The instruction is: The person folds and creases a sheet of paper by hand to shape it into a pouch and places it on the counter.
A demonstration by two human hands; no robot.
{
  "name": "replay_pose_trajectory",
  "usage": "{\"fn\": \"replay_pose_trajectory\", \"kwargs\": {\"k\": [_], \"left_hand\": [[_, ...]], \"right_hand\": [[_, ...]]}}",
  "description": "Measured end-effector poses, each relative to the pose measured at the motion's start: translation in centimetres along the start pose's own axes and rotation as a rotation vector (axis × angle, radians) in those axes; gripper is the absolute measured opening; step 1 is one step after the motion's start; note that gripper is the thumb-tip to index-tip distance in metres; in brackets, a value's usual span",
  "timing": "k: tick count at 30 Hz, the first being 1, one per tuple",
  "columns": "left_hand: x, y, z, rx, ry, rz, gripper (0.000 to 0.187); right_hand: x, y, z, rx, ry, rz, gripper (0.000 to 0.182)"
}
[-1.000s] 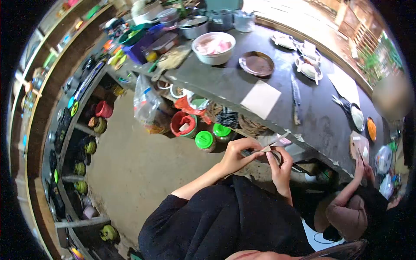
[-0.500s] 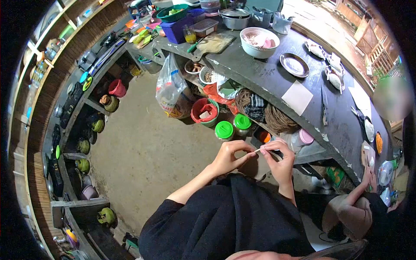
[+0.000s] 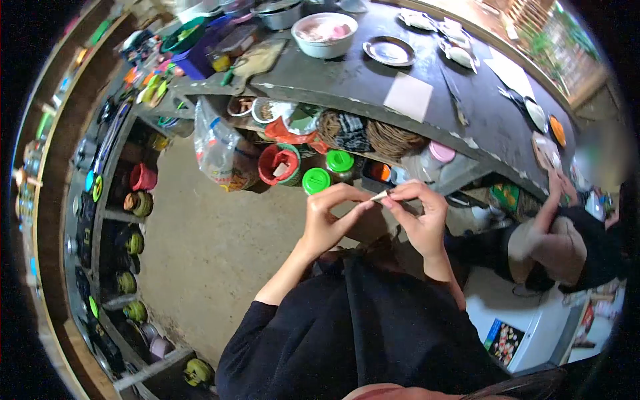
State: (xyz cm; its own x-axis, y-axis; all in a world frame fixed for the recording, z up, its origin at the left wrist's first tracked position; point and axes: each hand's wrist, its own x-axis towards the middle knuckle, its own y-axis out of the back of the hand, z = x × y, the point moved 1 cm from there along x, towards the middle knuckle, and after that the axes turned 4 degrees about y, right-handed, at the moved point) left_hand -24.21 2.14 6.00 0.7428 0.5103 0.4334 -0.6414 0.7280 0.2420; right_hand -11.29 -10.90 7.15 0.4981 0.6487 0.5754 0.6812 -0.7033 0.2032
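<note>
Both hands meet in front of my chest, over the floor and near the table's front edge. A small, thin, pale rolled piece [image 3: 379, 196], tapered like a little cone, spans the fingertips. My left hand [image 3: 327, 220] pinches one end between thumb and forefinger. My right hand [image 3: 423, 217] pinches the other end the same way. What the piece is made of cannot be made out. Just beyond my left hand stand two jars with green lids [image 3: 316, 181].
The dark table [image 3: 427, 57] bears a white basin [image 3: 323, 48], a metal plate [image 3: 368, 53], a pale square sheet [image 3: 408, 97] and a knife [image 3: 455, 97]. Below are a red-lined basket [image 3: 270, 163] and a plastic bag [image 3: 217, 150]. A co-worker [image 3: 557, 233] sits at right.
My view has swung right, so the table and shelves appear shifted left and up. Both hands still pinch the small pale piece, which now looks wider and more tilted.
</note>
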Motion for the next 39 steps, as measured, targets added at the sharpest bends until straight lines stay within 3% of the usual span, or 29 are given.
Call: {"fn": "replay_pose_trajectory", "kwargs": {"k": [3, 6, 9, 16, 19, 25, 27, 31, 39], "left_hand": [[0.4, -0.2, 0.5, 0.012, -0.012, -0.009, 0.010], [0.7, -0.1, 0.6, 0.011, -0.035, -0.039, 0.010], [0.6, -0.1, 0.4, 0.000, -0.049, -0.069, 0.010], [0.9, 0.6, 0.4, 0.011, -0.028, -0.101, 0.010], [0.9, 1.4, 0.6, 0.029, 0.034, -0.120, 0.010], [0.2, 2.7, -0.2, 0.053, 0.105, -0.118, 0.012], [0.0, 2.9, -0.3, -0.017, 0.217, -0.064, 0.014], [-0.2, 3.5, 0.5, 0.065, 0.103, -0.061, 0.015], [-0.7, 4.5, 0.1, 0.078, 0.138, -0.021, 0.015]], "right_hand": [[0.4, 0.3, -1.2, -0.027, 0.028, 0.007, 0.014], [0.8, 0.3, -2.5, 0.078, -0.171, 0.114, 0.013], [1.1, 1.0, -1.8, -0.045, -0.015, -0.136, 0.011], [0.8, 0.5, -1.6, 0.042, -0.098, -0.156, 0.008], [0.4, 0.1, -0.8, 0.129, -0.115, 0.004, 0.003], [0.1, -1.4, -0.8, 0.070, -0.134, 0.059, 0.004], [0.2, -1.4, -0.8, 0.087, -0.141, 0.102, 0.004], [0.4, -1.7, -1.2, 0.109, -0.159, 0.138, 0.006], [0.0, -2.6, -1.1, 0.114, -0.140, 0.130, 0.006]]}}
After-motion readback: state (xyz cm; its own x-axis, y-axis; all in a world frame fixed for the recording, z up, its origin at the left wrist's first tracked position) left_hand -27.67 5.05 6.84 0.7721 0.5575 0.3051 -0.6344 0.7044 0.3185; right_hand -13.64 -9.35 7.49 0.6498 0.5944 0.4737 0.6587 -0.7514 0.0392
